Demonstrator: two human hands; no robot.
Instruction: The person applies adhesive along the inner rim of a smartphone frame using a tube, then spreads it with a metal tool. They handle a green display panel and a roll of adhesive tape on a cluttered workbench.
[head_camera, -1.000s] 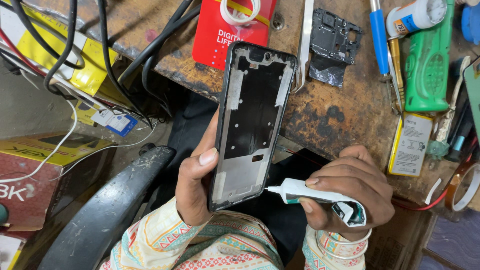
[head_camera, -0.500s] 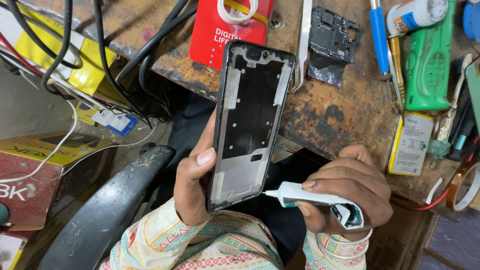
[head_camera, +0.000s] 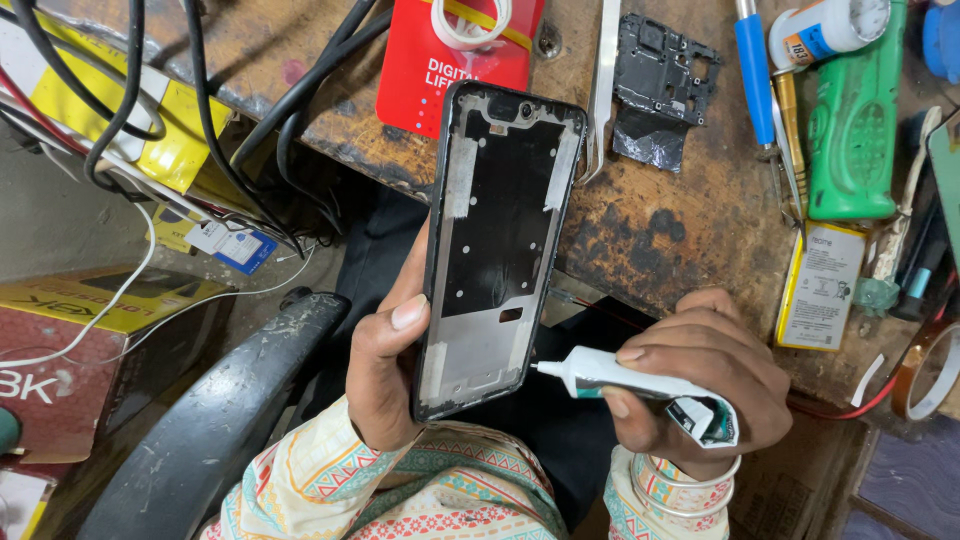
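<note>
My left hand (head_camera: 385, 365) grips a black phone frame (head_camera: 500, 240), held upright over my lap with its inner side facing me and the thumb pressed on its left edge. My right hand (head_camera: 700, 375) squeezes a small white glue tube (head_camera: 625, 378), rolled up at its tail. The tube's thin nozzle points left and touches the frame's lower right edge. Both wrists wear patterned sleeves, and bangles sit on the right one.
A worn wooden bench (head_camera: 680, 230) holds a red box (head_camera: 450, 60), tweezers (head_camera: 603, 90), a black phone part (head_camera: 660, 85), a blue-handled tool (head_camera: 752, 60), a green tool (head_camera: 850, 130), a phone battery (head_camera: 820, 285) and tape rolls. Black cables (head_camera: 300, 110) hang left. A chair arm (head_camera: 220, 410) lies below left.
The glue tube's nozzle has stayed at the frame's lower right edge, shifting only slightly. Both hands hold nearly the same pose.
</note>
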